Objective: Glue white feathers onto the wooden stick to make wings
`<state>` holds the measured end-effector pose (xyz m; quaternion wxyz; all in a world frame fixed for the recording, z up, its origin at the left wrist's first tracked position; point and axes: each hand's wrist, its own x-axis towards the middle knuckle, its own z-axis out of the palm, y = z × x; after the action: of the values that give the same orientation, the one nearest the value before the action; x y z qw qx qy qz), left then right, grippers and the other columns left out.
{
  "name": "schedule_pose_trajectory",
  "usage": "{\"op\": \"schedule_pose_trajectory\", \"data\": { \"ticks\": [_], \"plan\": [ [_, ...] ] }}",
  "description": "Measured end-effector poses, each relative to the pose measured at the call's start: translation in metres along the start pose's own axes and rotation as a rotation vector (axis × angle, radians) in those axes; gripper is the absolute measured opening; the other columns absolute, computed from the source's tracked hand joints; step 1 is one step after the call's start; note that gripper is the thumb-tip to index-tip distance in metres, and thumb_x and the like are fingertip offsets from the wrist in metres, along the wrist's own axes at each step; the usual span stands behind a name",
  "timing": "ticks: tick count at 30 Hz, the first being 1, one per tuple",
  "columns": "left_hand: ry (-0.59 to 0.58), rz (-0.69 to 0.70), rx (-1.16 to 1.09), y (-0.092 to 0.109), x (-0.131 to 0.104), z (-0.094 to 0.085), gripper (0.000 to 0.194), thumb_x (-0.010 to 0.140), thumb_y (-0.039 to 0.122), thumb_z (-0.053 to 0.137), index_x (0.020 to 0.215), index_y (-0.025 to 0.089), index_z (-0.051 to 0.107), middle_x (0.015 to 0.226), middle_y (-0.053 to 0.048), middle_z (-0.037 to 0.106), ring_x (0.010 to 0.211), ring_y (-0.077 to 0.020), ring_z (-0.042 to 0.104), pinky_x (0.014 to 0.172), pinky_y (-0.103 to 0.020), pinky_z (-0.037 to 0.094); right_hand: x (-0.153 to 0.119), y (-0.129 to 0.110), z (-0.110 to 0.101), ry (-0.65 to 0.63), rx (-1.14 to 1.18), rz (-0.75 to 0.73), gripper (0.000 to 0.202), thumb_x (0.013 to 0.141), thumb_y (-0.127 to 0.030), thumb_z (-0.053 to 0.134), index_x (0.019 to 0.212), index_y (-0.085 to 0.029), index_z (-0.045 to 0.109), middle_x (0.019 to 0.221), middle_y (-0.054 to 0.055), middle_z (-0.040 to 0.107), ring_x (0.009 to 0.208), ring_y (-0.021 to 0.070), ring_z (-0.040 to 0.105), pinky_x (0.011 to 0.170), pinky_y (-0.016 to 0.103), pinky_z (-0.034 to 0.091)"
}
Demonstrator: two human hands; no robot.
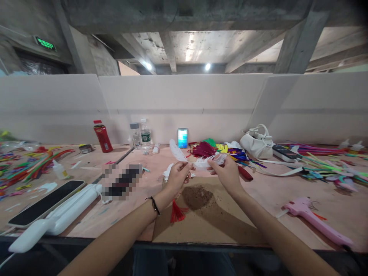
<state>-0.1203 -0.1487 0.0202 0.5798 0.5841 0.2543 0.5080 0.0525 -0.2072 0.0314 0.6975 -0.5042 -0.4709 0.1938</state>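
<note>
- A long white feather (201,163) is pinched between the closed fingers of the left hand (177,175) and the right hand (227,172).
- It is held above the brown cardboard sheet (230,226) at the table's near edge.

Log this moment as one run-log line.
left hand: pinching white feather | right hand: pinching same feather | below: brown cardboard, red tassel | right: pink glue gun

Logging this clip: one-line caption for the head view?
Left hand and right hand hold a white feather above a cardboard sheet.
</note>
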Motion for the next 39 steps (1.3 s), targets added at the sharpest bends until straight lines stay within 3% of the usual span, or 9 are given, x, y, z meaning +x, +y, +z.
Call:
{"op": "schedule_pose_trajectory", "data": {
  "ticks": [7, 13, 20, 28, 34, 39],
  "plan": [
    [0.064, 0.038, 0.070, 0.000, 0.002, -0.002, 0.028, 0.078, 0.041, 0.073, 0.074, 0.015, 0.066, 0.072, -0.003, 0.067, 0.047, -0.0065, 0.046, 0.042, -0.019, 0.028, -0.001, 0.003, 0.002, -0.026, -0.078, -0.074, 0.036, 0.078, -0.051, 0.075, 0.088, -0.022, 0.058, 0.076, 0.003, 0.067, 0.068, 0.0246, 0.070, 0.050, 0.032, 0.054],
    [0.095, 0.049, 0.099, 0.003, 0.002, -0.002, 0.025, 0.079, 0.039, 0.069, 0.070, 0.016, 0.065, 0.062, 0.001, 0.061, 0.045, -0.0065, 0.042, 0.043, -0.020, 0.026, -0.002, 0.002, 0.001, 0.017, -0.210, -0.193, 0.027, 0.080, -0.044, 0.074, 0.090, -0.022, 0.061, 0.085, 0.005, 0.069, 0.080, 0.0246, 0.063, 0.074, 0.037, 0.050],
    [0.105, 0.038, 0.116, 0.008, -0.001, 0.001, 0.024, 0.076, 0.039, 0.069, 0.066, 0.017, 0.063, 0.052, 0.004, 0.055, 0.041, -0.0070, 0.039, 0.042, -0.021, 0.025, 0.004, 0.004, -0.004, 0.055, -0.253, -0.226, 0.030, 0.081, -0.041, 0.072, 0.101, -0.021, 0.063, 0.097, 0.006, 0.070, 0.085, 0.0251, 0.062, 0.075, 0.036, 0.045],
    [0.160, 0.028, 0.121, 0.013, -0.002, 0.001, 0.023, 0.077, 0.038, 0.066, 0.067, 0.017, 0.062, 0.057, 0.002, 0.058, 0.043, -0.0071, 0.041, 0.043, -0.020, 0.028, 0.006, 0.006, -0.005, 0.042, -0.189, -0.189, 0.030, 0.082, -0.040, 0.072, 0.103, -0.021, 0.062, 0.092, 0.004, 0.067, 0.079, 0.0217, 0.061, 0.069, 0.033, 0.044],
    [0.226, 0.024, 0.119, 0.007, 0.003, -0.006, 0.023, 0.079, 0.037, 0.065, 0.067, 0.018, 0.062, 0.048, 0.006, 0.049, 0.041, -0.0073, 0.039, 0.042, -0.020, 0.025, 0.011, 0.004, -0.008, 0.085, -0.088, -0.166, 0.035, 0.080, -0.046, 0.074, 0.100, -0.021, 0.060, 0.091, 0.004, 0.066, 0.081, 0.0215, 0.063, 0.069, 0.032, 0.045],
    [0.246, 0.015, 0.058, 0.008, 0.004, -0.006, 0.021, 0.077, 0.036, 0.066, 0.070, 0.018, 0.061, 0.065, 0.001, 0.062, 0.047, -0.0069, 0.045, 0.042, -0.019, 0.027, 0.001, 0.007, 0.001, 0.159, -0.007, -0.168, 0.041, 0.084, -0.054, 0.066, 0.109, -0.025, 0.052, 0.097, 0.004, 0.063, 0.092, 0.0224, 0.062, 0.076, 0.032, 0.049]
  ]
}}
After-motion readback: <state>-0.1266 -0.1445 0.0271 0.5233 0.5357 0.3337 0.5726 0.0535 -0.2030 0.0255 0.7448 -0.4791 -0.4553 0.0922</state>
